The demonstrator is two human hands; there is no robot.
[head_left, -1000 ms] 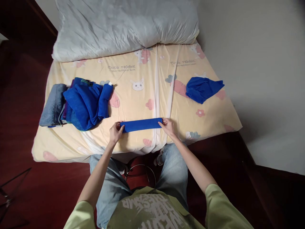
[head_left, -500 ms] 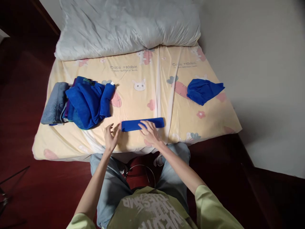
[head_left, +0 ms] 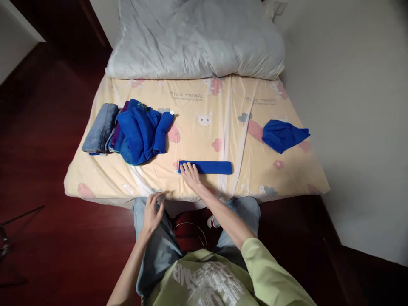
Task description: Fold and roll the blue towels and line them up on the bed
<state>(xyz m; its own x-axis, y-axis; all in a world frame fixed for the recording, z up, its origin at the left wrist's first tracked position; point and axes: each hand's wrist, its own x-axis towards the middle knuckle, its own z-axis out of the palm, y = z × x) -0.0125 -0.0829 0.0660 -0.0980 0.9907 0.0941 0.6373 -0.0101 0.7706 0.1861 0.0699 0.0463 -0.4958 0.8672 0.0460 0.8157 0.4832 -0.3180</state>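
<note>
A blue cloth [head_left: 216, 167], folded into a long narrow strip, lies near the front edge of the bed. My right hand [head_left: 191, 175] rests on its left end, fingers slightly apart and bent down onto the fabric; the thumb is hidden. Short of the bed's edge, above my left knee, my left hand [head_left: 153, 212] is held with loosely curved fingers apart and nothing in them. To the left lie a crumpled pile of blue cloths [head_left: 138, 131] and a small rolled blue cloth [head_left: 163, 132] with a white tag. Another crumpled blue cloth [head_left: 283, 135] lies at the right.
A grey-blue folded cloth [head_left: 100, 127] sits at the pile's left side. The bed has a yellow rabbit-print sheet [head_left: 204, 140], with a thick pale quilt [head_left: 197, 42] across its back. A wall [head_left: 350, 127] stands at the right.
My right hand has shifted left along the strip to its left end. My left hand has drawn back from beside the strip towards my knee. The camera view has shifted.
</note>
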